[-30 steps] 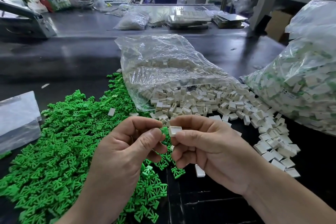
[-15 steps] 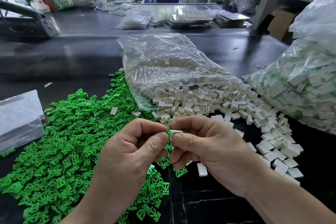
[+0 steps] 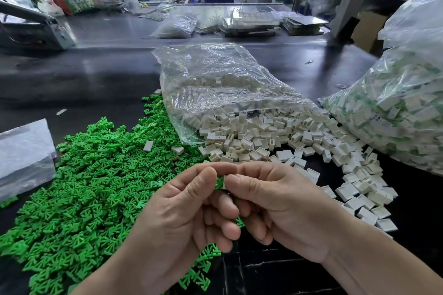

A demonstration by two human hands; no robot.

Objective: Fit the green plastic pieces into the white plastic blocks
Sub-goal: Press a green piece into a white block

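both hands pinch a green piece against a white block.

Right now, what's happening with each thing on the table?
left hand, pinches green piece.
right hand, pinches white block.
green piece, pressed against white block, mostly hidden.
green pile, loose on table.
white pile, spilling from clear bag.
clear bag, lying open.
big bag, stuffed full.

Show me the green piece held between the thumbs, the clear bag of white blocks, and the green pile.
green piece point(image 3: 219, 181): head view, its exposed edge.
clear bag point(image 3: 215, 84): head view, crinkled upper side.
green pile point(image 3: 96, 175): head view, middle of the heap.
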